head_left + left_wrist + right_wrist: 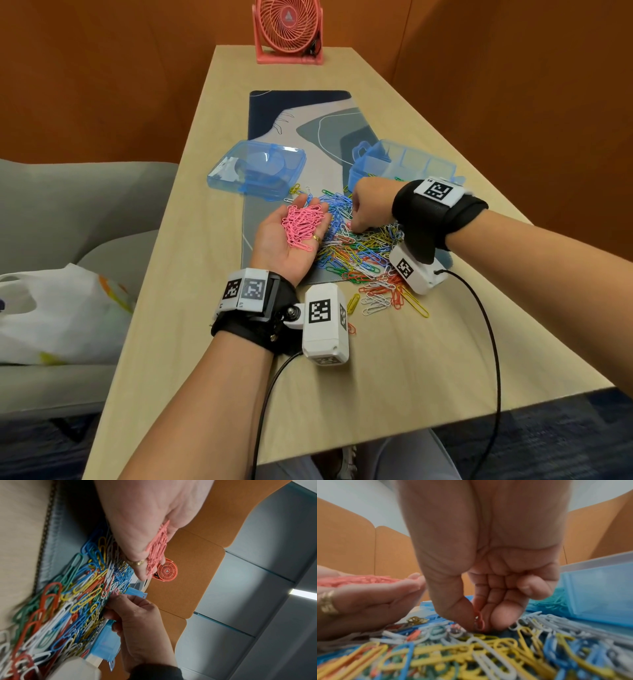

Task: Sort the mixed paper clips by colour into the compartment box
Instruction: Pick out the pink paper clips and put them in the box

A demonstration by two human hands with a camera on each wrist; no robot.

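My left hand lies palm up over the mat's left edge, fingers fairly straight, carrying a heap of pink clips. Beside it a mixed pile of paper clips in blue, yellow, green, red and white covers the mat. My right hand reaches down into the pile's far side. In the right wrist view its thumb and forefinger pinch a single pink clip at the mat. The blue compartment box stands open just behind the right hand; what lies in its compartments I cannot tell.
The box's blue lid lies at the mat's left, behind the left hand. A pink fan stands at the table's far end. Loose clips spill onto bare wood near the right wrist camera. A grey sofa with a white bag is at the left.
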